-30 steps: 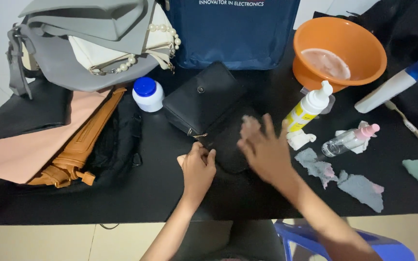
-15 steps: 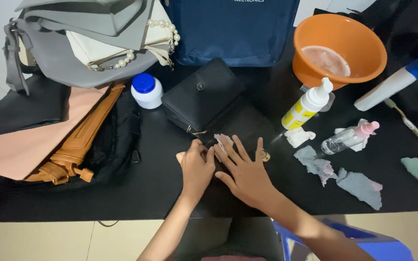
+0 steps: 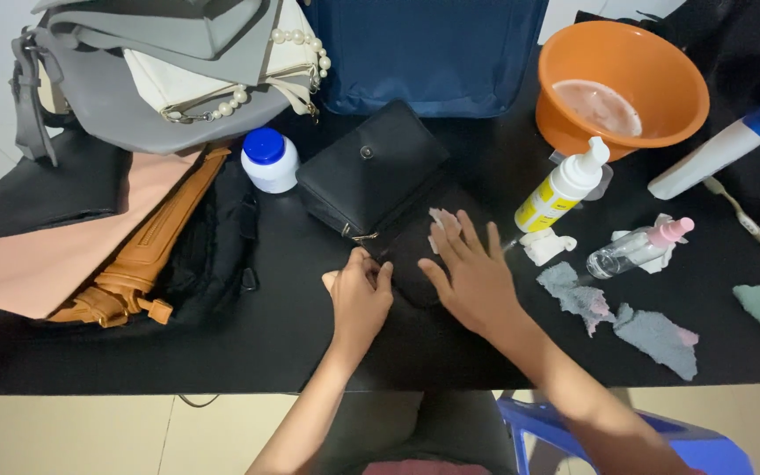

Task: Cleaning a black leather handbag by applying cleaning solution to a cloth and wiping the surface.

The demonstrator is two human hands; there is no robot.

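Observation:
A small black purse (image 3: pixel 371 176) lies on the black table (image 3: pixel 222 343), its flap (image 3: pixel 411 259) folded toward me. My left hand (image 3: pixel 358 299) is curled with its fingertips pinching the flap's near left edge. My right hand (image 3: pixel 472 273) lies flat with fingers spread on the flap, pressing a small pale cloth (image 3: pixel 442 220) that shows under the fingertips.
An orange bowl (image 3: pixel 622 84) stands at the back right beside a yellow pump bottle (image 3: pixel 560 189), a small clear spray bottle (image 3: pixel 631 251) and a white tube (image 3: pixel 719 149). Grey cloth scraps (image 3: pixel 617 312) lie right of my hand. A white jar (image 3: pixel 270 158), stacked bags (image 3: pixel 151 79) and a blue bag (image 3: pixel 433 53) fill the back.
My right hand came down from above the purse and now lies flat on the flap with the cloth. My left hand stays at the flap's edge.

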